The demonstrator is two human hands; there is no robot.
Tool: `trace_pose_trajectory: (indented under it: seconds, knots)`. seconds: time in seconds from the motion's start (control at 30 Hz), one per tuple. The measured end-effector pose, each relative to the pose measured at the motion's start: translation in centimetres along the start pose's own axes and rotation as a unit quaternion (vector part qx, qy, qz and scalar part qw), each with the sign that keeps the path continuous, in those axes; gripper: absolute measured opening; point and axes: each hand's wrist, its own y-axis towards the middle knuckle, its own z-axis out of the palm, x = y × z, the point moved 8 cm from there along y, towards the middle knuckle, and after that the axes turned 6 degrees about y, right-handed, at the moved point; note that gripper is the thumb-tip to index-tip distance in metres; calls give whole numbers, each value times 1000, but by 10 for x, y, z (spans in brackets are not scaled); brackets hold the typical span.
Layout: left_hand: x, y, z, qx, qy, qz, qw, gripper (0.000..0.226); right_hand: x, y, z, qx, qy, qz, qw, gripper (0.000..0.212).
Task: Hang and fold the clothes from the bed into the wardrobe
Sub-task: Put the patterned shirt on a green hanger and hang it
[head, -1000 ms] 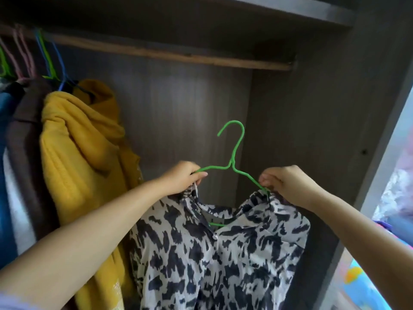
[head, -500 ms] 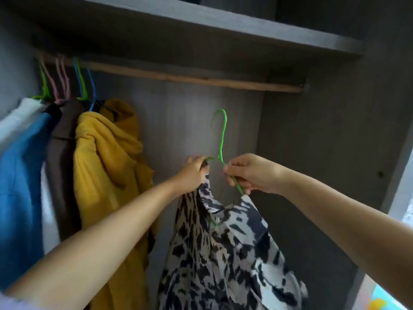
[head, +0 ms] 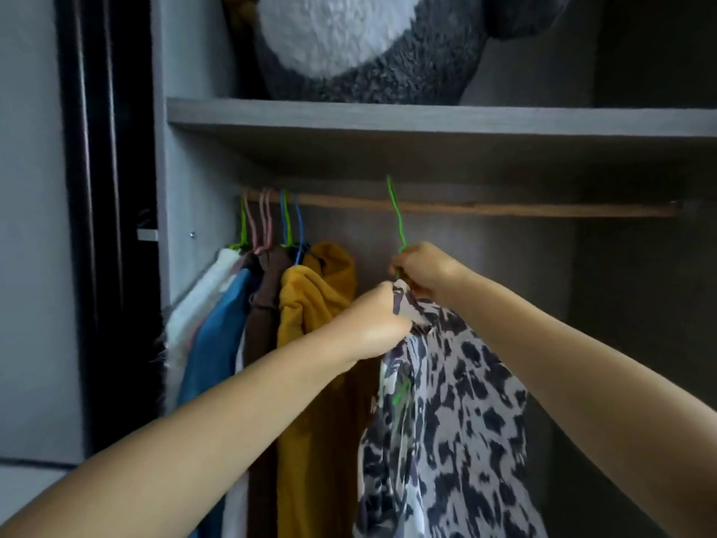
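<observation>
The right hand (head: 426,270) is clenched on the neck of a green hanger (head: 397,217), just under its hook. The left hand (head: 378,324) sits lower and just beside it, gripping the collar of a spotted shirt (head: 446,421) that drapes from the hanger straight down below both hands. The hook rises above the right hand and crosses the rod (head: 504,208); whether it rests on the rod cannot be told. To the left, near the left forearm, a yellow garment (head: 310,304), a brown one (head: 267,304), a blue one (head: 221,343) and a white one (head: 194,316) hang close together. Above, on the shelf (head: 426,120), sits a plush toy (head: 361,44).
</observation>
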Motion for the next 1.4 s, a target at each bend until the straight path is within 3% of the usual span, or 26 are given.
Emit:
trace_pose_trajectory:
  seconds: [0.1, 0.17, 0.2, 0.27, 0.33, 0.43, 0.53, 0.63, 0.77, 0.87, 0.97, 1.1, 1.2, 1.3, 1.4]
  knots:
    - [-2, 17, -16, -12, 142, -7, 990, 16, 18, 23, 26, 27, -142, -27, 989, 25]
    - [1, 27, -29, -21, 184, -28, 982, 30, 30, 30, 39, 31, -299, -72, 951, 30]
    - [3, 30, -36, -28, 204, -41, 978, 33, 30, 38, 42, 34, -280, -61, 957, 30]
    - [9, 36, -48, -46, 242, -66, 967, 32, 24, 56, 44, 23, -117, -14, 993, 30]
    - [20, 41, -54, -57, 270, -90, 957, 28, 24, 69, 54, 31, -92, -12, 995, 20]
    - [38, 40, -59, -41, 355, -116, 927, 7, 20, 81, 79, 84, -150, -20, 985, 25]
    - [72, 35, -55, -11, 434, -148, 889, 42, 11, 85, 115, 134, -186, -50, 972, 23]
    - [99, 29, -60, -11, 466, -162, 870, 53, 10, 97, 144, 145, -216, -79, 962, 30]
    - [111, 29, -66, -25, 490, -158, 857, 59, 15, 102, 161, 152, -436, -130, 877, 30]
    - [112, 28, -56, -28, 502, -139, 853, 60, 3, 104, 155, 160, -359, -131, 910, 34]
    - [106, 21, -47, -48, 535, -113, 836, 65, -12, 92, 127, 133, -288, -166, 934, 40]
    - [78, 9, -16, -109, 602, 34, 790, 66, -53, 55, 57, -29, -311, -224, 923, 32]
    - [59, 1, 29, -107, 565, 127, 808, 57, -101, 18, 11, -68, -402, -207, 889, 40]
    - [43, -2, 74, -81, 484, 166, 855, 53, -149, -28, -33, -85, -507, -167, 841, 48]
    - [28, -13, 129, -40, 419, 216, 881, 51, -194, -83, -77, -77, -557, -101, 820, 51]
